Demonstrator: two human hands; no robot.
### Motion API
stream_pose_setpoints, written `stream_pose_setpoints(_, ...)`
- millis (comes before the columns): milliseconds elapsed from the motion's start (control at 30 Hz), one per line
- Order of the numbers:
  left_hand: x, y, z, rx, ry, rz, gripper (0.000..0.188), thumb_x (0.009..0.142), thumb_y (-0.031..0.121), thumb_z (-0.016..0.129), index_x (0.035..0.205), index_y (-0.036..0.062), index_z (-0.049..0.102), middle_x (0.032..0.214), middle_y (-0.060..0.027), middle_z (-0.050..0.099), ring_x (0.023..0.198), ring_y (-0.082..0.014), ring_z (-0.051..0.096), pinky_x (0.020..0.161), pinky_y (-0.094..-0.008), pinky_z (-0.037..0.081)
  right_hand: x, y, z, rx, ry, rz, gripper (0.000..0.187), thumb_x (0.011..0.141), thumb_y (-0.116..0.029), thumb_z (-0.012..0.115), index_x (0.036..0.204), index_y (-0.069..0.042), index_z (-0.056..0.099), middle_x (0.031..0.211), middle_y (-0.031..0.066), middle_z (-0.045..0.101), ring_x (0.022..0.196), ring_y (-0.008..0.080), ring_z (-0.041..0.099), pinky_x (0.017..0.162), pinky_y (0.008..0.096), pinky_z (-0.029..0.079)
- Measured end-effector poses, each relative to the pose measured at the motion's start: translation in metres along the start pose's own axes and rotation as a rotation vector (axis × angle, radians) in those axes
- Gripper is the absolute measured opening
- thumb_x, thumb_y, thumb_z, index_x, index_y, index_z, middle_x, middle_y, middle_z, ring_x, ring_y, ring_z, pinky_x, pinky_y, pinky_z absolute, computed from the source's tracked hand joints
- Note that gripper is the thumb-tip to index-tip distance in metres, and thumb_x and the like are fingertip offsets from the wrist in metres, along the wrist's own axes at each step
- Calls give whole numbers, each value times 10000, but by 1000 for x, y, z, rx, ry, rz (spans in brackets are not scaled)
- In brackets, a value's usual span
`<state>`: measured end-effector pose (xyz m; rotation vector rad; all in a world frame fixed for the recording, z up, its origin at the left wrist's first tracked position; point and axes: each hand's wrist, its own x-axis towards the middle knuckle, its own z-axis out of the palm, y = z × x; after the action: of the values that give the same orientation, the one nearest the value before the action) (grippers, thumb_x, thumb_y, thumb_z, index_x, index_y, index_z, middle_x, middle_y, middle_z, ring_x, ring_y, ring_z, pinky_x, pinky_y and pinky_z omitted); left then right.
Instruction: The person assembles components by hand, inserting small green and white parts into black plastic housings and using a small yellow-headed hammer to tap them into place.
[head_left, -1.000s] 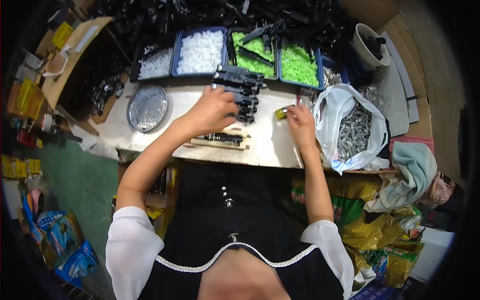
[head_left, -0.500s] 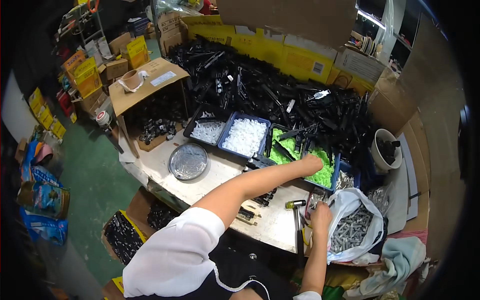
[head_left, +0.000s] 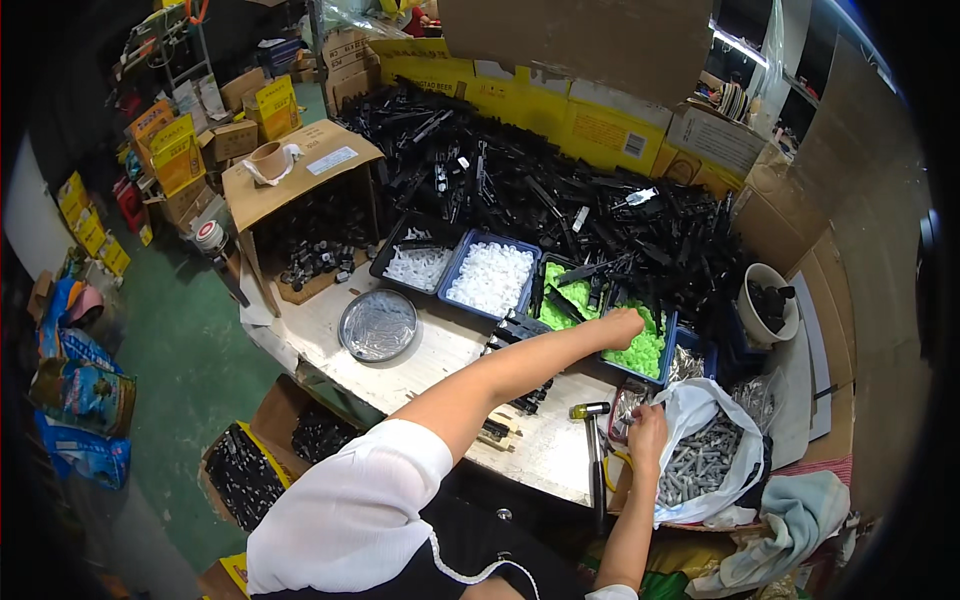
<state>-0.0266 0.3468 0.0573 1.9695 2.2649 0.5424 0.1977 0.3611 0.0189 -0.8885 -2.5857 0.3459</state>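
Observation:
My left hand [head_left: 622,328] reaches across the table to the blue tray [head_left: 665,372] of bright green small parts [head_left: 640,352]. Its fingers look curled in at the tray's left side; whatever they grip is hidden. Lower down, my right hand [head_left: 648,430] is closed beside a small clear box [head_left: 626,408] of tiny parts, near the rim of a white plastic bag [head_left: 676,400]. Its fingertips are too small to show what they hold. Grey screw-like pieces [head_left: 700,468] fill the bag. A hammer [head_left: 595,450] with a yellow-ended head lies left of my right forearm.
Black parts [head_left: 540,185] are heaped along the back. Other trays hold white pieces [head_left: 490,275], clear pieces [head_left: 416,266] and more green ones. A round metal dish [head_left: 378,325] sits at left, a white bucket [head_left: 770,302] at right. Several black assemblies [head_left: 510,335] lie under my left forearm.
My right hand has risen slightly toward the small clear box. My left hand stays at the green tray, almost still. The whole view has shifted a little.

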Motion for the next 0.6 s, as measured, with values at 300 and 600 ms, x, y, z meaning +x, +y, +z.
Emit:
stream_pose_setpoints(300, -11, 5, 13, 183, 51, 66, 103, 629, 14, 574, 705, 0, 642, 771, -194, 618, 757, -320, 623, 632, -389, 500, -2, -2, -5, 164, 125, 31, 105, 682, -16, 506, 690, -35, 609, 732, 143, 537, 703, 329, 533, 638, 410, 419)
stream_pose_setpoints(600, 3, 2, 12, 61, 122, 10, 101, 642, -2, 556, 694, 7, 641, 754, -184, 626, 745, -326, 624, 639, -396, 502, 0, 5, -6, 321, 208, 87, 89, 659, -21, 510, 678, -25, 597, 718, 129, 536, 674, 309, 530, 612, 379, 414)
